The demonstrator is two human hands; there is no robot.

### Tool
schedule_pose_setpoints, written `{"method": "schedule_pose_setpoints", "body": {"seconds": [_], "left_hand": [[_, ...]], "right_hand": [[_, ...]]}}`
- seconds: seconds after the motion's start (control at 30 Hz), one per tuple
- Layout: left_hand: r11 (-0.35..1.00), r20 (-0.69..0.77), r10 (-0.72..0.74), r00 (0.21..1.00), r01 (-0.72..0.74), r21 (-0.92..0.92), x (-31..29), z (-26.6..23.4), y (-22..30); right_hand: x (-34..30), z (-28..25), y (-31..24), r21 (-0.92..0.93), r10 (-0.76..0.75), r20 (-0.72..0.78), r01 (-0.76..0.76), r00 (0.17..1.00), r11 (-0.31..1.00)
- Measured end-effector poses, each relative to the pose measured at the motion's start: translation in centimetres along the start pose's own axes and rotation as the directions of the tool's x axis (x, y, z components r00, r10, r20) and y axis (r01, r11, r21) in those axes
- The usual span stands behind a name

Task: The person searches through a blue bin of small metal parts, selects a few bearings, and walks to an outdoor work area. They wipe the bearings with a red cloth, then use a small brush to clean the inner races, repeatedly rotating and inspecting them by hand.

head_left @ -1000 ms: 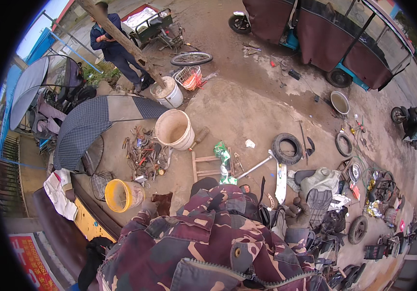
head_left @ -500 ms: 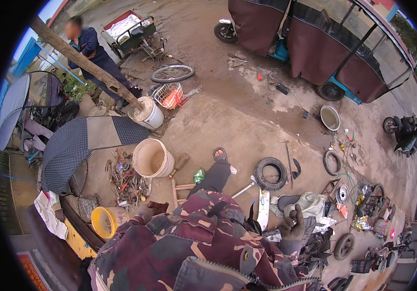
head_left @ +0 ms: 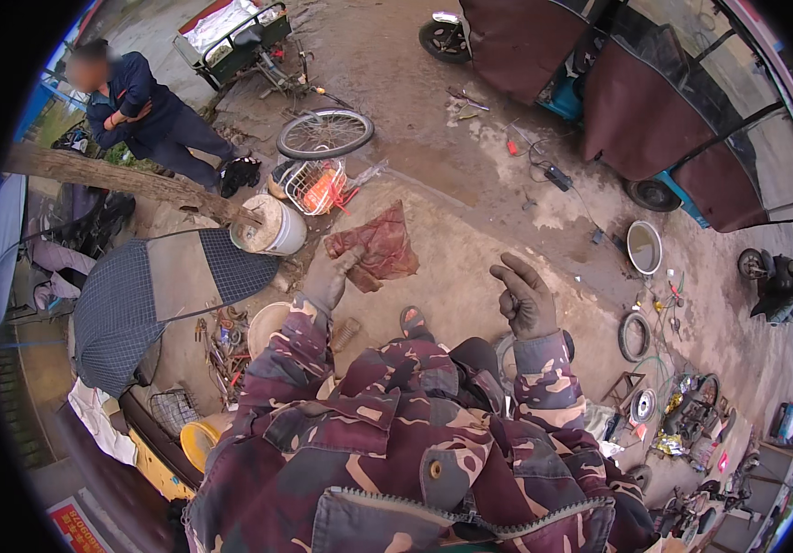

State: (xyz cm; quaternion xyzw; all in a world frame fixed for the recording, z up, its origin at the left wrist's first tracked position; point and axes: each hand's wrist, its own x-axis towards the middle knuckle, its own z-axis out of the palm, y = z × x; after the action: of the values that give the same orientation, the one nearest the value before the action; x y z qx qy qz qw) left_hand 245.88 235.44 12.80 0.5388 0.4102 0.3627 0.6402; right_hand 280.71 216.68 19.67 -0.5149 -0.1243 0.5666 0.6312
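In my left hand (head_left: 330,278), a creased, reddish-brown square sheet (head_left: 380,247) is pinched by one side; whether it is cloth or sandpaper I cannot tell. It is spread out in the air in front of me. To its right, my right hand (head_left: 529,302) is raised with the fingers half bent and apart. The thumb side looks dark, and I make out nothing held there. Both hands look grey, and camouflage sleeves cover the arms. Below the left sleeve, a whitish bucket (head_left: 268,324) is partly hidden.
Loose hand tools (head_left: 227,355) and a yellow bucket (head_left: 197,444) are at the left, near a dark checked umbrella (head_left: 120,300). A person (head_left: 152,115) stands behind a wooden pole (head_left: 129,180). Tyres (head_left: 634,337) and machine parts (head_left: 694,405) lie at the right.
My left hand has risen from low beside my lap, and the reddish-brown sheet is spread out. My right hand has moved up and inward. The view has shifted and the standing person has turned.
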Motion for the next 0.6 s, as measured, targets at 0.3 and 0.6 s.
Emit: {"method": "schedule_pose_setpoints", "body": {"seconds": [0.3, 0.6], "left_hand": [[0.992, 0.125, 0.116, 0.985, -0.108, -0.067, 12.0, 7.0, 11.4], [0.947, 0.129, -0.003, 0.992, 0.044, -0.318, 20.7, 7.7, 10.3]], "right_hand": [[14.2, 10.6, -9.8, -0.41, 0.125, 0.355, 0.034, 0.927, 0.912], [24.0, 10.7, -11.7, -0.495, 0.083, 0.459, 0.177, 0.885, 0.851]]}}
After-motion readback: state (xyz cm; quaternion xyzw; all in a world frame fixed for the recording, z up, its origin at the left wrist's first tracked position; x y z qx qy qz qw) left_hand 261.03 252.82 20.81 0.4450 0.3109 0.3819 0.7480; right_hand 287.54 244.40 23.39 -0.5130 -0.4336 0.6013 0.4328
